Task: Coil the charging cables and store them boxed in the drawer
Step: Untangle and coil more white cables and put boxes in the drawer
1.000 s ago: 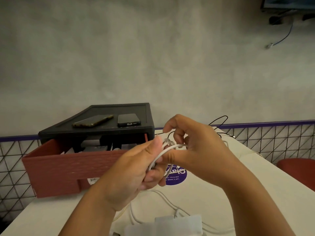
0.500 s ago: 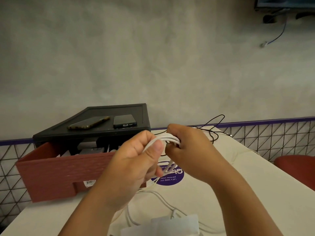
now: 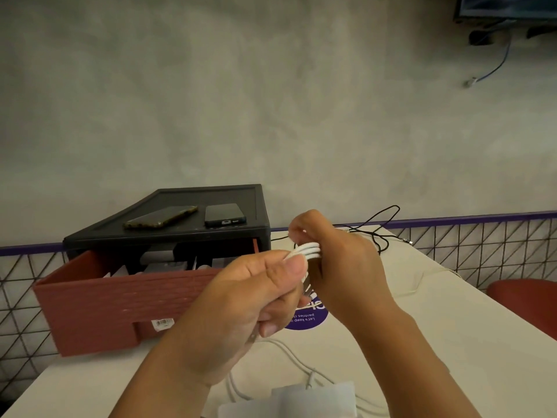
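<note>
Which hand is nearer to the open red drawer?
Left. The left hand overlaps the red drawer front in view; the right hand is farther right, over the table.

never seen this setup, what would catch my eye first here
Front and centre, the left hand and right hand pinch a white cable gathered into several loops, held above the table. Behind them to the left, a red drawer stands pulled out of a black cabinet with two phones lying on top.
</note>
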Action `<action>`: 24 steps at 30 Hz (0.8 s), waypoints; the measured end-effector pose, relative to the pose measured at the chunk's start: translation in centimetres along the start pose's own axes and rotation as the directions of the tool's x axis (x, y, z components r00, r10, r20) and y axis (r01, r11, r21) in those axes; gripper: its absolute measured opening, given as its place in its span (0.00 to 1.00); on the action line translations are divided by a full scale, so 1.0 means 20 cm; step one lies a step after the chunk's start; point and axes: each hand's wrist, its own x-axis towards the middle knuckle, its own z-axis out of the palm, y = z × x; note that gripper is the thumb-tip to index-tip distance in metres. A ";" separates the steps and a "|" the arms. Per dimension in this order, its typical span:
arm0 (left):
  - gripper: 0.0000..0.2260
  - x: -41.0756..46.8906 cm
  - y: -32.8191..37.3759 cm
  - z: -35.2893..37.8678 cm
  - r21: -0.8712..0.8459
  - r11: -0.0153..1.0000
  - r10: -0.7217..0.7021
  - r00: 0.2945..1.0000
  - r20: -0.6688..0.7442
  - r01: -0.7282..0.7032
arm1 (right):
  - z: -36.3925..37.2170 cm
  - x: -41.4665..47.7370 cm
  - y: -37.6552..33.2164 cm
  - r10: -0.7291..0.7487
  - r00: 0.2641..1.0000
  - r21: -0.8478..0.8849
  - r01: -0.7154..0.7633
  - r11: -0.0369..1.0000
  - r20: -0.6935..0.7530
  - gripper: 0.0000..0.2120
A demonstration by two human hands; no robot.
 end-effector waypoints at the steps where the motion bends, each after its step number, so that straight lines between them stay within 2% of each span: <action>1: 0.15 0.00 0.00 0.01 -0.033 0.999 -0.001 1.000 -0.012 0.000 | -0.01 0.00 0.01 0.013 0.999 0.030 -0.015 0.999 0.044 0.08; 3: 0.13 0.00 -0.01 -0.03 -0.249 0.968 0.012 0.999 -0.048 -0.024 | -0.04 0.00 0.02 0.109 0.983 0.182 -0.136 0.974 0.150 0.15; 4: 0.12 0.01 -0.02 -0.07 -0.426 0.903 0.040 0.999 -0.023 -0.046 | -0.06 0.01 0.04 0.147 0.971 0.323 -0.202 0.924 0.189 0.17; 5: 0.12 0.01 -0.01 -0.11 -0.614 0.788 0.099 0.994 0.046 -0.050 | -0.09 0.01 0.08 0.174 0.966 0.452 -0.244 0.858 0.191 0.17; 6: 0.15 0.01 0.00 -0.15 -0.751 0.660 0.174 0.976 0.128 -0.019 | -0.12 0.01 0.10 0.194 0.968 0.508 -0.248 0.825 0.158 0.16; 7: 0.18 0.01 0.02 -0.19 -0.818 0.575 0.229 0.962 0.151 -0.009 | -0.15 0.01 0.13 0.214 0.970 0.508 -0.241 0.827 0.113 0.13; 9: 0.21 -0.02 0.06 -0.24 -0.837 0.539 0.234 0.971 0.047 -0.089 | -0.19 0.01 0.18 0.264 0.964 0.460 -0.253 0.851 0.042 0.05; 11: 0.22 -0.05 0.08 -0.26 -0.839 0.529 0.230 0.973 -0.002 -0.127 | -0.20 0.00 0.23 0.326 0.945 0.441 -0.304 0.844 0.027 0.07; 13: 0.22 -0.06 0.08 -0.28 -0.818 0.550 0.193 0.979 -0.070 -0.168 | -0.20 0.00 0.24 0.351 0.929 0.386 -0.369 0.845 0.120 0.08; 15: 0.22 -0.06 0.08 -0.28 -0.778 0.597 0.121 0.980 -0.155 -0.197 | -0.20 -0.01 0.22 0.337 0.900 0.365 -0.423 0.829 0.278 0.12; 17: 0.23 -0.07 0.06 -0.30 -0.758 0.612 0.093 0.973 -0.213 -0.225 | -0.19 -0.01 0.20 0.303 0.872 0.495 -0.471 0.730 0.384 0.13; 19: 0.22 -0.09 0.05 -0.34 -0.749 0.611 0.106 0.964 -0.243 -0.256 | -0.20 0.00 0.18 0.271 0.862 0.612 -0.497 0.615 0.428 0.10; 20: 0.21 -0.10 0.07 -0.35 -0.717 0.632 0.116 0.951 -0.288 -0.294 | -0.19 0.00 0.17 0.265 0.854 0.595 -0.505 0.625 0.448 0.13; 22: 0.23 -0.08 0.09 -0.34 -0.638 0.654 0.190 0.905 -0.381 -0.407 | -0.16 0.00 0.15 0.251 0.806 0.413 -0.510 0.755 0.537 0.19; 24: 0.22 -0.05 0.08 -0.31 -0.526 0.676 0.207 0.818 -0.537 -0.516 | -0.13 0.00 0.09 0.203 0.693 0.201 -0.455 0.868 0.692 0.17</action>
